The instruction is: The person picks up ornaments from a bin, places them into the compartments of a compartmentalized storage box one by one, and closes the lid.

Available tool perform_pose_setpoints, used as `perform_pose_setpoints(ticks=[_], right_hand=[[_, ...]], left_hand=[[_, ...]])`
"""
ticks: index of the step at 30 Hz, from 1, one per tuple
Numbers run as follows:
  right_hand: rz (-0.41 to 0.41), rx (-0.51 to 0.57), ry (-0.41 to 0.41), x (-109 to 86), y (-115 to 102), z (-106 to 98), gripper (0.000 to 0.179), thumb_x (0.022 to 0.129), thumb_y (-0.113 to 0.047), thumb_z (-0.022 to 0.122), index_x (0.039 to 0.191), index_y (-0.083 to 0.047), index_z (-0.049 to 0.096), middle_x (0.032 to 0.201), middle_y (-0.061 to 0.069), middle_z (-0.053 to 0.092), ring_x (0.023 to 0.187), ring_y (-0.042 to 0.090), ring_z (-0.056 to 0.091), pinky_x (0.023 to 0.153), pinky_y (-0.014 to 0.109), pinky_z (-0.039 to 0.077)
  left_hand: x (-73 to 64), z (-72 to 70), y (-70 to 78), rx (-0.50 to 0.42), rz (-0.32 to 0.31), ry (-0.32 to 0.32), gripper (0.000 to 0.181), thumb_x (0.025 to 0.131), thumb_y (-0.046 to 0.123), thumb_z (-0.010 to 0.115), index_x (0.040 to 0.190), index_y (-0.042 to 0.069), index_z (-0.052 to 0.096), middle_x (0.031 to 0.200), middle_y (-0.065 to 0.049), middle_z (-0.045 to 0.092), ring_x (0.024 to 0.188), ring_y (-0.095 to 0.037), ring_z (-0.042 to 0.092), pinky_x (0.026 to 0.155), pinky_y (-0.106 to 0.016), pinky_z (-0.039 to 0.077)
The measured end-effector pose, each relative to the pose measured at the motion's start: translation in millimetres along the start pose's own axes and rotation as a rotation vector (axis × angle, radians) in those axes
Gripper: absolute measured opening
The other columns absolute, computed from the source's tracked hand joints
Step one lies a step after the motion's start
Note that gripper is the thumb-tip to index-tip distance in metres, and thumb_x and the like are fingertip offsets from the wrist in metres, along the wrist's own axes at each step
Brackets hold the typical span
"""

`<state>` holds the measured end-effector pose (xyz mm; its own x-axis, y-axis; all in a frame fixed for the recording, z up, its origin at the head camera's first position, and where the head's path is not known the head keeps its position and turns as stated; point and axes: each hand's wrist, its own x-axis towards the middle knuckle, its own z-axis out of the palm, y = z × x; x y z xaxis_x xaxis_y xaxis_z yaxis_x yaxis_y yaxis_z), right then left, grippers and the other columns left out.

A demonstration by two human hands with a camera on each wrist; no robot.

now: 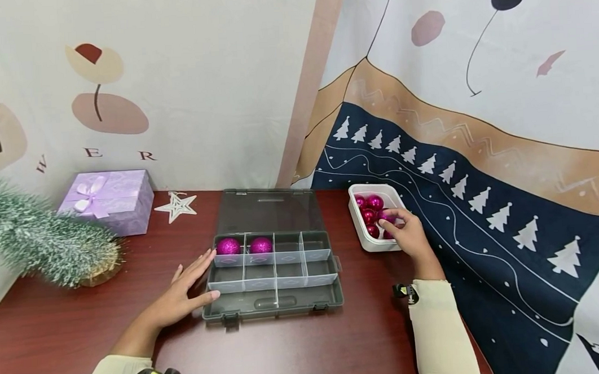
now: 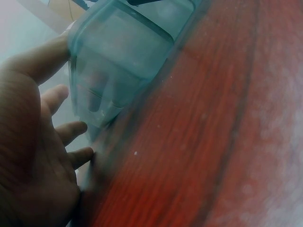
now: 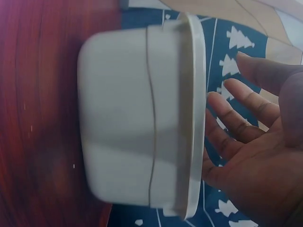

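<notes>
A dark translucent compartment box (image 1: 276, 297) lies with its lid (image 1: 267, 212) folded back. Two glittery magenta balls, one ball (image 1: 228, 247) and another ball (image 1: 261, 246), sit in separate compartments of its back row. My left hand (image 1: 184, 294) rests along the box's left side, fingers extended; the left wrist view shows its thumb against the box wall (image 2: 118, 52). My right hand (image 1: 406, 235) reaches over a white tub (image 1: 354, 213) holding several shiny pink-red balls (image 1: 369, 215). In the right wrist view its fingers are loosely bent near the rim, with no ball visible between them.
At the back left stand a lilac gift box (image 1: 127, 204) with a bow and a frosted miniature tree (image 1: 53, 239) on a wooden base. A white star (image 1: 176, 206) lies beside the gift box. Printed cloth (image 1: 485, 234) hangs along the right side of the table (image 1: 288, 351).
</notes>
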<state>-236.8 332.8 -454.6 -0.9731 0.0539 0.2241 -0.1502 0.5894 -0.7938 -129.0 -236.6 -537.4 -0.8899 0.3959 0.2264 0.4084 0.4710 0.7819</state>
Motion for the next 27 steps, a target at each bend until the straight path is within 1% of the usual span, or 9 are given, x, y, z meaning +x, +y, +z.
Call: perform_pose_setpoints(ticks=[2,7,13,15,16,18,22,24,27], right_hand=[[0.019,-0.002,-0.007,1.7,3,-4,0.033,0.103,-0.009,0.075,0.129,0.010,0.070,0.136,0.031,0.068,0.128,0.043,0.063,0.084,0.002,0.045],[0.063,-0.033,-0.028,7.6,11,-14,0.036,0.104,-0.012,0.073,0.134,0.009,0.069,0.141,0.031,0.065,0.133,0.045,0.062,0.086,0.001,0.042],[0.084,-0.081,-0.053,19.8,18,-22,0.038,0.104,-0.009,0.072,0.136,0.009,0.066,0.141,0.033,0.065,0.132,0.046,0.063,0.084,0.000,0.042],[0.092,-0.090,-0.061,24.6,19,-24,0.040,0.103,-0.009,0.073,0.137,0.009,0.066,0.140,0.034,0.066,0.130,0.045,0.063,0.085,0.003,0.043],[0.090,-0.096,-0.063,26.9,19,-24,0.040,0.102,-0.008,0.073,0.138,0.009,0.066,0.139,0.034,0.066,0.129,0.045,0.064,0.087,0.005,0.043],[0.091,-0.119,-0.069,31.8,19,-25,0.041,0.101,-0.008,0.073,0.138,0.008,0.066,0.139,0.034,0.067,0.127,0.044,0.063,0.092,0.014,0.047],[0.098,-0.161,-0.095,38.8,17,-24,0.042,0.101,-0.008,0.073,0.139,0.009,0.064,0.140,0.034,0.064,0.126,0.045,0.061,0.104,0.041,0.054],[0.111,-0.182,-0.114,41.9,16,-23,0.043,0.102,-0.009,0.073,0.141,0.008,0.063,0.143,0.034,0.062,0.128,0.046,0.059,0.110,0.052,0.053],[0.121,-0.212,-0.139,45.5,15,-19,0.045,0.102,-0.010,0.073,0.141,0.009,0.062,0.146,0.036,0.059,0.134,0.049,0.057,0.120,0.061,0.047]], left_hand=[[0.3,-0.3,-0.2,0.002,-0.002,-0.003,0.092,0.096,0.025,0.080,0.173,0.016,0.032,0.178,-0.029,0.027,0.154,0.024,0.008,0.121,-0.090,-0.005],[0.8,-0.6,0.2,0.003,-0.005,-0.006,0.092,0.096,0.026,0.080,0.174,0.016,0.031,0.178,-0.030,0.026,0.153,0.025,0.007,0.121,-0.090,-0.006],[-0.3,-0.2,0.6,-0.003,-0.012,-0.006,0.092,0.096,0.026,0.079,0.174,0.019,0.031,0.179,-0.028,0.026,0.157,0.021,0.009,0.122,-0.089,-0.007],[-0.5,-0.3,1.1,-0.004,-0.014,-0.005,0.092,0.096,0.026,0.079,0.174,0.019,0.031,0.179,-0.028,0.026,0.156,0.021,0.009,0.122,-0.089,-0.007],[-0.5,-0.5,1.3,-0.004,-0.014,-0.005,0.092,0.096,0.026,0.079,0.174,0.019,0.031,0.179,-0.028,0.026,0.156,0.022,0.009,0.122,-0.089,-0.007],[-0.5,-0.6,1.6,-0.003,-0.014,-0.004,0.091,0.096,0.026,0.079,0.174,0.018,0.032,0.179,-0.028,0.027,0.156,0.022,0.009,0.122,-0.090,-0.007],[-0.7,-0.5,1.6,0.003,-0.016,-0.003,0.091,0.096,0.026,0.080,0.174,0.018,0.032,0.178,-0.027,0.028,0.158,0.019,0.010,0.122,-0.090,-0.006],[-0.8,-0.4,1.6,0.003,-0.016,-0.002,0.091,0.096,0.026,0.080,0.173,0.018,0.032,0.178,-0.027,0.029,0.158,0.018,0.010,0.122,-0.090,-0.006],[-0.6,-0.2,1.7,0.003,-0.014,0.000,0.091,0.096,0.026,0.080,0.173,0.018,0.033,0.178,-0.027,0.030,0.158,0.017,0.011,0.122,-0.090,-0.005]])
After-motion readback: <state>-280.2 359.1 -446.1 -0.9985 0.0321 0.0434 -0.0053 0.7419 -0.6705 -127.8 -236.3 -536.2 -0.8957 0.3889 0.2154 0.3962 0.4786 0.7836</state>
